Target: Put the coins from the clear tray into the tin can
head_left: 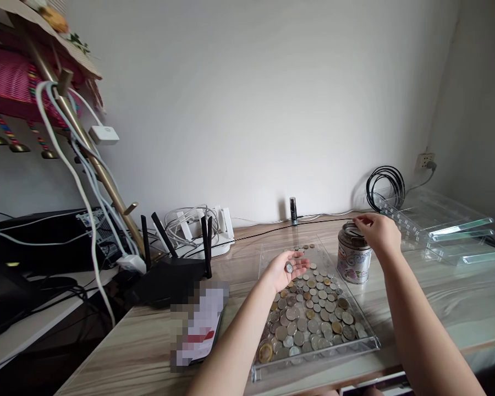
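My left hand (286, 270) is turned palm up above a clear tray, fingers stretched out, with a silver coin (289, 268) resting in the palm. Below it, many silver and gold-toned coins (312, 325) lie spread over the clear plastic tray (367, 345). To the right of the tray stands a round, flower-patterned tin (353, 264), upright with a metal top. My right hand (379, 235) is over the tin's top, its thumb and fingers pinched together at the rim. Whatever lies between those fingertips is too small or hidden to make out.
A black router (167, 278) and a white device with bundled cables (210, 242) stand at left, behind a blurred flat item (202, 327). A small black bottle (293, 210) stands by the wall. Clear trays (449, 225) and a black cable coil (385, 187) are at right.
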A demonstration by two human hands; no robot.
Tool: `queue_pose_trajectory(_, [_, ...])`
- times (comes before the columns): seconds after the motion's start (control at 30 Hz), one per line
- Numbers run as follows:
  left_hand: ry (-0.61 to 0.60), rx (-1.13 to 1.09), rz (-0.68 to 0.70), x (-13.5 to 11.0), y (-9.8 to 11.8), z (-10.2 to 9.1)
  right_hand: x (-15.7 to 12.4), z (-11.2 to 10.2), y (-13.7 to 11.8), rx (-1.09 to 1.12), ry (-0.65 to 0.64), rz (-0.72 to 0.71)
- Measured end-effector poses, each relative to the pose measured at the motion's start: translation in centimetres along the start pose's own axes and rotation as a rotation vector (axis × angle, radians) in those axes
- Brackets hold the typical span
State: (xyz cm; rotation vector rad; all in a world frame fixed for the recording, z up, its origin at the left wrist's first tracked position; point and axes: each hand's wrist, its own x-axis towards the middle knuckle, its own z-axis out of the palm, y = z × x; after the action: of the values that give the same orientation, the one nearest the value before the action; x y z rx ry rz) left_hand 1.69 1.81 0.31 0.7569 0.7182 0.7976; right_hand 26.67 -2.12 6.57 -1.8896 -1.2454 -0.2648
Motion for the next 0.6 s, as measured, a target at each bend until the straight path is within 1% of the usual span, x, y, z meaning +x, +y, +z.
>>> queue_pose_trajectory(0.07, [-0.011, -0.039, -0.009, -0.1, 0.1, 0.0, -1.1, 0.0, -1.5, 0.089, 0.148, -0.085])
queue_pose_trajectory(0.1, [-0.023, -0.064, -0.011, -0.2, 0.1, 0.0, -1.9, 0.1, -2.4, 0.137, 0.162, -0.156])
queue_pose_trajectory(0.13, [-0.041, -0.089, -0.01, -0.3, 0.2, 0.0, -2.7, 0.4, -3.4, 0.181, 0.119, -0.245])
queue_pose_trajectory(0.17, [-0.059, -0.111, -0.009, -0.3, 0.2, -0.1, -3.6, 0.9, -4.5, 0.217, 0.021, -0.348])
queue_pose_trajectory(0.27, [-0.063, -0.148, -0.006, -0.3, 0.3, -0.2, -6.3, 2.8, -7.0, 0.238, -0.372, -0.655])
queue_pose_trajectory(0.3, [-0.054, -0.145, -0.009, -0.2, 0.3, -0.2, -7.0, 3.6, -7.5, 0.219, -0.47, -0.733])
queue_pose_trajectory(0.33, [-0.048, -0.136, -0.014, -0.1, 0.3, -0.2, -7.6, 4.3, -7.8, 0.192, -0.536, -0.788])
queue_pose_trajectory(0.4, [-0.063, -0.121, -0.018, 0.0, 0.3, -0.2, -8.3, 5.4, -8.1, 0.131, -0.597, -0.831])
queue_pose_trajectory(0.47, [-0.089, -0.126, -0.021, 0.2, 0.2, -0.1, -8.5, 6.0, -8.0, 0.085, -0.613, -0.823])
queue_pose_trajectory(0.53, [-0.081, -0.141, -0.027, 0.2, 0.1, -0.1, -8.4, 6.0, -7.9, 0.074, -0.604, -0.817])
queue_pose_trajectory(0.6, [-0.065, -0.145, -0.035, 0.2, 0.0, -0.1, -7.9, 5.4, -7.7, 0.099, -0.541, -0.798])
